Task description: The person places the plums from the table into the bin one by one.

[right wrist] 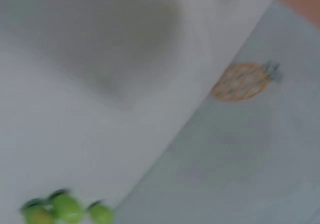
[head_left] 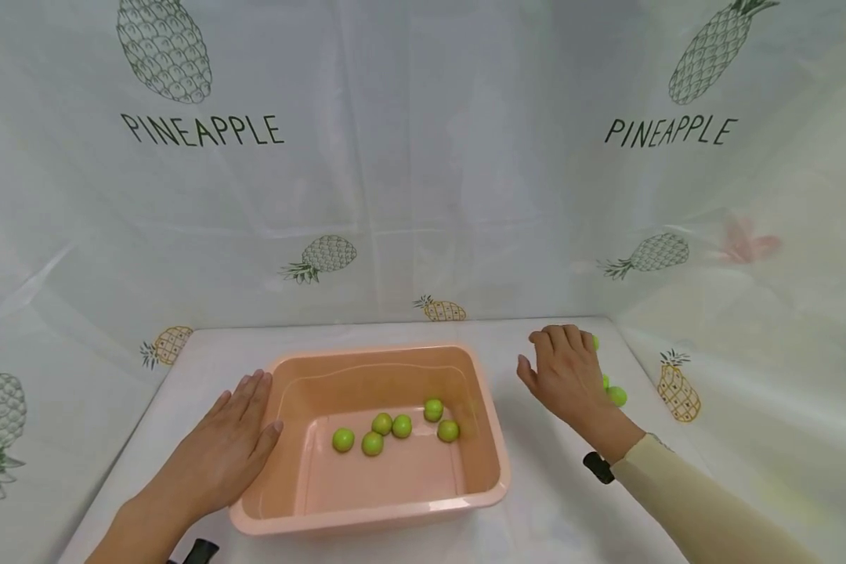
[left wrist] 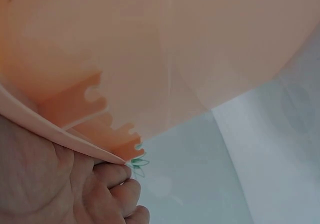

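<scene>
The left hand (head_left: 233, 439) rested along the left rim of a peach-coloured rectangular plastic bin (head_left: 381, 482), grip slack, fingers straight. Six small round green fruits (head_left: 372, 443) lay inside. Farther right, above the white worktop (head_left: 536, 501), the right hand (head_left: 567, 372), grip loose, thumb apart, partly hid more green fruits (head_left: 616, 396) near a white pineapple-printed sheet (head_left: 754, 376).

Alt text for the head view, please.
The left hand rests against the left side of a peach tub holding six small green balls. The right hand is right of it, partly hiding more green balls on the white table.
</scene>
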`<action>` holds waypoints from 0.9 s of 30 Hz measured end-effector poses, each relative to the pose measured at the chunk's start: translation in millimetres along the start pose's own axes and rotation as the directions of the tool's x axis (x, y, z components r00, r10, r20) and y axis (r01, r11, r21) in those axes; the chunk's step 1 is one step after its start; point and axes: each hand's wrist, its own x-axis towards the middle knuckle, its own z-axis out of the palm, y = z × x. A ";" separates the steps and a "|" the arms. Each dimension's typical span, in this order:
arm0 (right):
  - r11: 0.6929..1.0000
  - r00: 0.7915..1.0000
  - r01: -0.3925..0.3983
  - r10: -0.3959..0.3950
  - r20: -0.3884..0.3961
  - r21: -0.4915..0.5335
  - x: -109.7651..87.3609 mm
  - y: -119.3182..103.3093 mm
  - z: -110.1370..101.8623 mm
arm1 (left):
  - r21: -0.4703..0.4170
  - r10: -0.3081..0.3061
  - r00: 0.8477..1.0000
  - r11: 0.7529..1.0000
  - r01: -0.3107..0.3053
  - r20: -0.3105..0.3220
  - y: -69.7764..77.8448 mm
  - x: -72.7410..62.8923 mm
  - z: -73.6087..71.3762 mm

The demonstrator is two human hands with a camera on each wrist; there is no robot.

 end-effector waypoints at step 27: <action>0.969 0.869 -0.139 0.217 0.444 -0.203 -139.7 101.8 -1.8 | -0.008 -0.007 1.000 1.000 0.006 -0.016 0.8 -1.3 0.3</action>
